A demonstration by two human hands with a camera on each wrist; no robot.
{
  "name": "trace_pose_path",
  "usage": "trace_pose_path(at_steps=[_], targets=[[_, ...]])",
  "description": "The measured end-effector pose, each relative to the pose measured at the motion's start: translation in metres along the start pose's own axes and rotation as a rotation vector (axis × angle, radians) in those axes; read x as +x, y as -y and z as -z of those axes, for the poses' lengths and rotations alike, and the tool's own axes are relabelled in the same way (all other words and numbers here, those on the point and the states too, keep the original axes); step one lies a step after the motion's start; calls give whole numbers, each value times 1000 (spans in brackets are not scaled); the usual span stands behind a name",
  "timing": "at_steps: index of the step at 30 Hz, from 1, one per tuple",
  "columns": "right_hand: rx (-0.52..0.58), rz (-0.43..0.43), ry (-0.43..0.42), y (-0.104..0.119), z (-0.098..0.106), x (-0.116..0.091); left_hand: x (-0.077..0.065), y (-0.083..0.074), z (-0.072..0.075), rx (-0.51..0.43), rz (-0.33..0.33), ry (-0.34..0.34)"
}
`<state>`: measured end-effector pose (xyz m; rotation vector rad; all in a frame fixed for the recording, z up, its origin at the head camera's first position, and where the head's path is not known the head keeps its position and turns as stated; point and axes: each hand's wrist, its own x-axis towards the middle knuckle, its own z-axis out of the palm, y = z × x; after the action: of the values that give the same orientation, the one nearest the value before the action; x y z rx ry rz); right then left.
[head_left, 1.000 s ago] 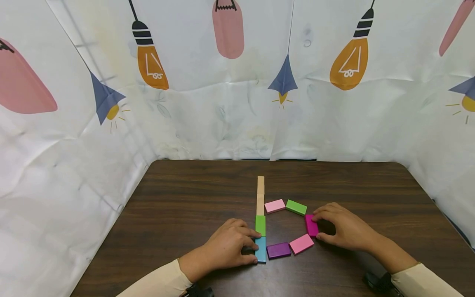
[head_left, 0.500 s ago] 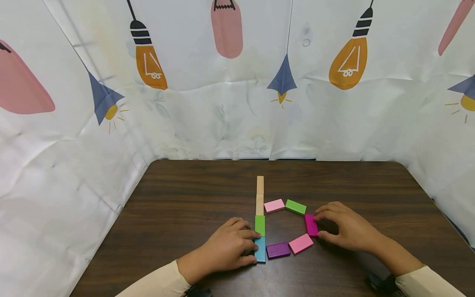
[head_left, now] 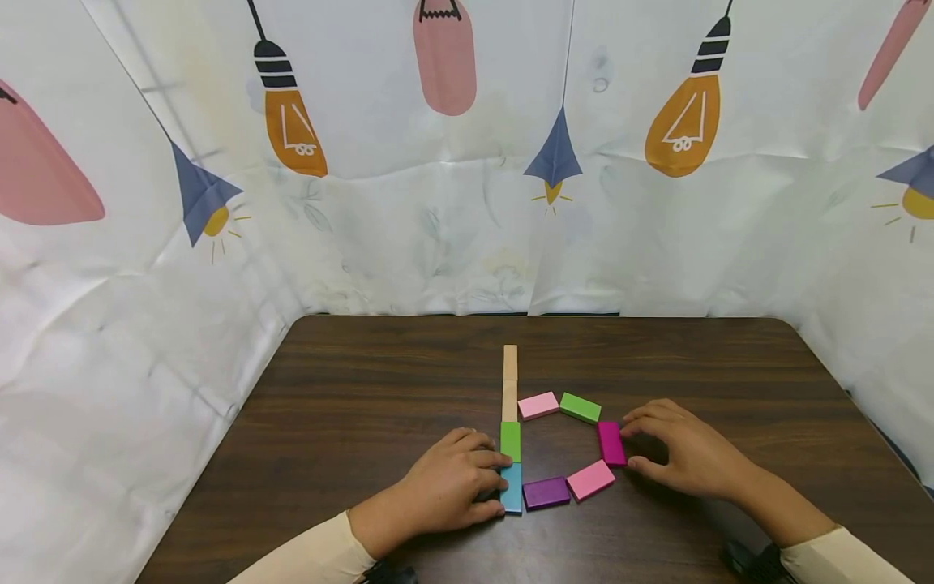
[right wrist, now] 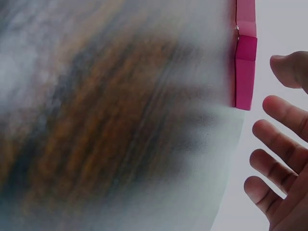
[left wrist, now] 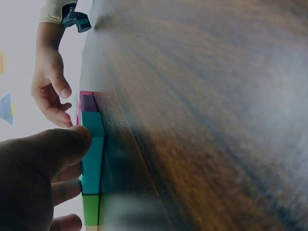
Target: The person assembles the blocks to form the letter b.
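Flat coloured blocks form a straight column with a loop on its right side. My left hand (head_left: 454,483) rests its fingertips and thumb along the left edge of the blue block (head_left: 514,491), the nearest one in the column. A green block (head_left: 511,440) lies just beyond it. My right hand (head_left: 682,454) hovers beside the magenta block (head_left: 611,444) at the loop's right end, its fingers spread and relaxed. In the right wrist view a gap shows between the fingers and the magenta block (right wrist: 245,82); nothing is held.
Two plain wood blocks (head_left: 510,381) finish the column's far end. The loop also has a light pink block (head_left: 538,405), a second green block (head_left: 580,408), a pink block (head_left: 591,480) and a purple block (head_left: 546,493). A printed curtain stands behind the dark wooden table (head_left: 365,365).
My right fingers have let go of the magenta block and moved slightly right, away from it. The left hand and the blocks stay in place.
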<state>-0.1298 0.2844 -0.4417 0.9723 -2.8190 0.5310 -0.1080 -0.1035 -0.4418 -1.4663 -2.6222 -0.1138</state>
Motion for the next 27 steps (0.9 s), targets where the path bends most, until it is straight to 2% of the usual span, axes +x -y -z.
trace_pose_path(at_steps=[16,27], targets=[[3,-15,8,2,2,-3,-1,0,-1,55,-29,-37],[-27,-14,-31,0,2,-7,-4,4,-1,27,-47,-50]])
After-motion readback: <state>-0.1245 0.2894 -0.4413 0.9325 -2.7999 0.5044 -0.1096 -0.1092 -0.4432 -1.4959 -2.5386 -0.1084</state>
